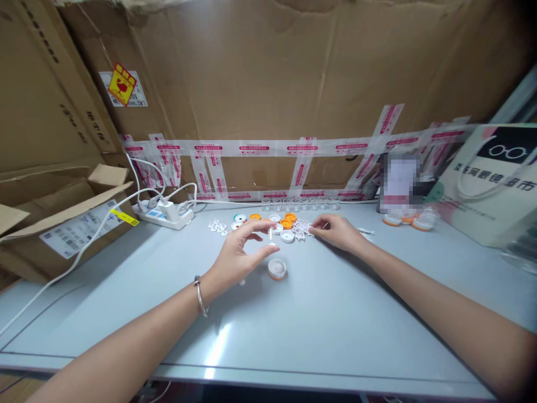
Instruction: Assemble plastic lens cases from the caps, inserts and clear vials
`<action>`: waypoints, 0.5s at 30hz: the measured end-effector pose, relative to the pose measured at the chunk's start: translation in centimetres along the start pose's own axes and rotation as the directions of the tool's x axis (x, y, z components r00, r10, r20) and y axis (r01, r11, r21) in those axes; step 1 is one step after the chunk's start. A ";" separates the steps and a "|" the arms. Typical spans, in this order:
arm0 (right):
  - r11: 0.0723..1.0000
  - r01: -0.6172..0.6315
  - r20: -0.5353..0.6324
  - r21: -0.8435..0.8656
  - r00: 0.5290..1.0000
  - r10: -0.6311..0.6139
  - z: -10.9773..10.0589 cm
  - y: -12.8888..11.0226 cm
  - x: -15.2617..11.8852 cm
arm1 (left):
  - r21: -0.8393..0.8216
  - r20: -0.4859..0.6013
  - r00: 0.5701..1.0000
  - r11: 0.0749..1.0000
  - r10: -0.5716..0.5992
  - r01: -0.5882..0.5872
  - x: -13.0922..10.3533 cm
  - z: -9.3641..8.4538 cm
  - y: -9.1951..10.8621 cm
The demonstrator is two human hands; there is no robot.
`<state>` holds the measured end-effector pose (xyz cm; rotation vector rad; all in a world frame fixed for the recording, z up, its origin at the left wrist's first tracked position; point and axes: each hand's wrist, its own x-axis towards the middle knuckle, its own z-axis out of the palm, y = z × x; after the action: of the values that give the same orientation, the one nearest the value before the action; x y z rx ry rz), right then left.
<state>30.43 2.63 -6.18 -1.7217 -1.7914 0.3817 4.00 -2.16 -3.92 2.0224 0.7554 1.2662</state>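
Note:
My left hand [243,249] holds a small white plastic part [271,236] with a thin stem upright between thumb and fingertips. Just below it on the table stands a round clear cup with an orange base [277,270]. My right hand [335,230] has its fingertips pinched at the right edge of a pile of small white plastic pieces [301,228]; what is between them is too small to make out. Orange ring-shaped caps [286,224] and white round caps [287,237] lie between the hands. Farther left are small white discs [217,226].
A row of clear cups [300,204] lines the back by a large cardboard box [260,84]. Orange-based clear cups [422,219] sit at right beside a paper bag [486,184] and a blurred-out phone-like object [400,182]. At left are a power strip [168,215] and an opened carton [62,224].

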 end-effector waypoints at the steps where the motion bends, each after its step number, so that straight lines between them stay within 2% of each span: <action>1: 1.000 0.003 -0.006 -0.008 1.000 -0.003 0.0 0.0 0.0 | 0.001 0.001 1.000 1.000 0.002 -0.002 0.0 0.0 0.0; 11: 0.999 0.047 -0.079 0.009 0.996 -0.046 -0.9 -0.7 -0.1 | 0.047 0.030 1.000 0.999 0.001 -0.003 0.0 -0.2 0.0; 13: 0.997 0.042 -0.077 0.058 0.996 -0.038 -0.9 -1.1 -0.4 | 0.090 0.036 0.999 0.996 0.024 -0.028 -0.1 -0.3 0.1; 15: 0.991 0.041 -0.041 0.131 0.998 -0.036 -0.8 -2.0 -0.9 | 0.158 0.070 0.993 0.982 0.096 -0.106 -0.1 -0.3 0.1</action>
<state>29.28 1.33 -4.56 -1.5904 -1.7296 0.4372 3.69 -2.22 -3.85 2.2455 0.7561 1.2258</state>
